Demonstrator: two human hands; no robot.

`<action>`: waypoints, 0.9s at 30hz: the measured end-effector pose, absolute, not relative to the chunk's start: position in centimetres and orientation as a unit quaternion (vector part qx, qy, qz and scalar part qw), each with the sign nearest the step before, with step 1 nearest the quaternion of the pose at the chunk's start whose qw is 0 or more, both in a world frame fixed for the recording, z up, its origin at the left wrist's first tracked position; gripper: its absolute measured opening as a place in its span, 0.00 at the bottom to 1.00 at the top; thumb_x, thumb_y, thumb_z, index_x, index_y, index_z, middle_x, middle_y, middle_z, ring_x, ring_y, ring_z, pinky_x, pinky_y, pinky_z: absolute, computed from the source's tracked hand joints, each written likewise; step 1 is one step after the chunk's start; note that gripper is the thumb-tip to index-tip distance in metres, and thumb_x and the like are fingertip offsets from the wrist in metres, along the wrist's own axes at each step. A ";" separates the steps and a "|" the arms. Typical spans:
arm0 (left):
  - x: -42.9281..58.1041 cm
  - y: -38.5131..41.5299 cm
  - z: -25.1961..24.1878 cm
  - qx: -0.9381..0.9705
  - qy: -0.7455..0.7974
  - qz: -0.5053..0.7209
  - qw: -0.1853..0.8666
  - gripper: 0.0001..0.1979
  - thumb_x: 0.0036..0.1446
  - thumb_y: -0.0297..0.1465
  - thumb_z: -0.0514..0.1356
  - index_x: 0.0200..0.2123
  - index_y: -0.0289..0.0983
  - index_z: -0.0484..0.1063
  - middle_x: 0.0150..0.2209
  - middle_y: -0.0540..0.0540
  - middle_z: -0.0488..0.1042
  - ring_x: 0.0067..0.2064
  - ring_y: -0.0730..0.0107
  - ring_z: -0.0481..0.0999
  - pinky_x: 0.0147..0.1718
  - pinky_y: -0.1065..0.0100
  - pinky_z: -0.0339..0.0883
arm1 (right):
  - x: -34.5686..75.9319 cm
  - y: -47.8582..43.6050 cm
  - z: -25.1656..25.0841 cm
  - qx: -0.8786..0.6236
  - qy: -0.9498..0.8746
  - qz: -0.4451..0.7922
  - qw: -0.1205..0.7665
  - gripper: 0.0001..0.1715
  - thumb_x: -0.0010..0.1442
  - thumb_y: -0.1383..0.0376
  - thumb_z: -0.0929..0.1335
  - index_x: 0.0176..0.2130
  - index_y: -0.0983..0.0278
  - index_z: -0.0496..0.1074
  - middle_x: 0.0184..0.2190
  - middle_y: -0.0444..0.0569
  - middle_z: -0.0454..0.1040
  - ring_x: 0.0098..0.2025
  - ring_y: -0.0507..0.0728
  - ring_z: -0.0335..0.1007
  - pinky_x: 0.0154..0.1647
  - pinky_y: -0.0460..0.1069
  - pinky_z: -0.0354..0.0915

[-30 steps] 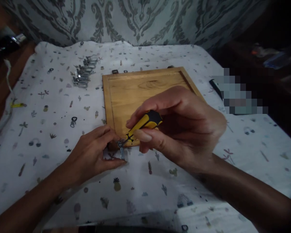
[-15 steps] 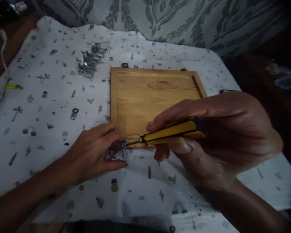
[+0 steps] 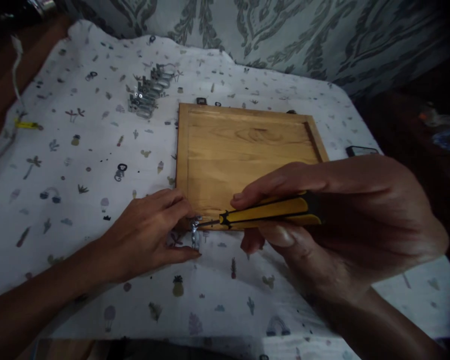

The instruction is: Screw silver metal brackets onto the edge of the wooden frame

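1 metal hinge (image 3: 195, 235) sits at the near left corner of the framed wooden panel (image 3: 225, 160), pinched between the left hand's (image 3: 146, 235) thumb and fingers. The right hand (image 3: 356, 215) grips 1 yellow-and-black screwdriver (image 3: 264, 211), its tip at the hinge. Farther left, more metal hardware (image 3: 148, 95) lies in a row on the printed tablecloth (image 3: 206, 300).

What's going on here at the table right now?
The right hand holds a yellow-and-black screwdriver, its shaft reaching a small metal fitting at the wooden panel's near edge, by the left corner. The left hand has that fitting between fingers and thumb. More metal pieces lie beyond, left of the panel.
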State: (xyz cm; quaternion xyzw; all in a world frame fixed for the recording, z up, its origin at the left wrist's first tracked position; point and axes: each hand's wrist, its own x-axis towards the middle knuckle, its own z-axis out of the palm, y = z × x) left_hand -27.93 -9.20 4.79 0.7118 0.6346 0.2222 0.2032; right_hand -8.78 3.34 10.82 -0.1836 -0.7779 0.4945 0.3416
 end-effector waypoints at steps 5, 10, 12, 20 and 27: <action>-27.9 -9.2 4.7 0.715 0.632 0.232 0.189 0.19 0.58 0.41 0.67 0.49 0.42 0.72 0.47 0.47 0.76 0.45 0.61 0.76 0.37 0.65 0.69 | -8.6 3.5 9.8 -0.124 -0.787 0.466 0.385 0.18 0.62 0.59 0.74 0.52 0.49 0.78 0.42 0.45 0.83 0.30 0.57 0.80 0.28 0.52 0.77; -27.9 -9.2 4.2 0.720 0.627 0.238 0.178 0.18 0.56 0.43 0.68 0.45 0.41 0.72 0.42 0.48 0.74 0.42 0.62 0.75 0.33 0.65 0.67 | -8.9 3.9 10.0 -0.058 -0.799 0.475 0.364 0.16 0.68 0.60 0.69 0.54 0.58 0.77 0.43 0.44 0.82 0.25 0.49 0.77 0.27 0.46 0.76; -27.9 -9.1 4.2 0.720 0.627 0.238 0.178 0.18 0.56 0.43 0.68 0.44 0.40 0.71 0.42 0.47 0.74 0.41 0.62 0.75 0.33 0.65 0.66 | -8.9 4.0 10.1 -0.041 -0.804 0.465 0.368 0.16 0.67 0.63 0.71 0.54 0.59 0.77 0.42 0.44 0.82 0.28 0.49 0.77 0.28 0.45 0.77; -27.7 -8.9 5.0 0.717 0.631 0.220 0.199 0.15 0.61 0.44 0.64 0.37 0.38 0.70 0.35 0.49 0.70 0.37 0.66 0.72 0.29 0.68 0.59 | -8.7 2.9 10.0 -0.114 -0.765 0.499 0.392 0.12 0.61 0.58 0.75 0.46 0.54 0.79 0.38 0.45 0.83 0.34 0.56 0.79 0.26 0.50 0.77; -27.8 -8.8 5.7 0.707 0.632 0.212 0.235 0.13 0.59 0.41 0.67 0.37 0.39 0.70 0.38 0.49 0.71 0.38 0.66 0.72 0.30 0.69 0.62 | -8.8 2.8 10.2 -0.134 -0.741 0.543 0.371 0.19 0.59 0.57 0.76 0.50 0.46 0.77 0.37 0.44 0.81 0.23 0.54 0.73 0.15 0.49 0.69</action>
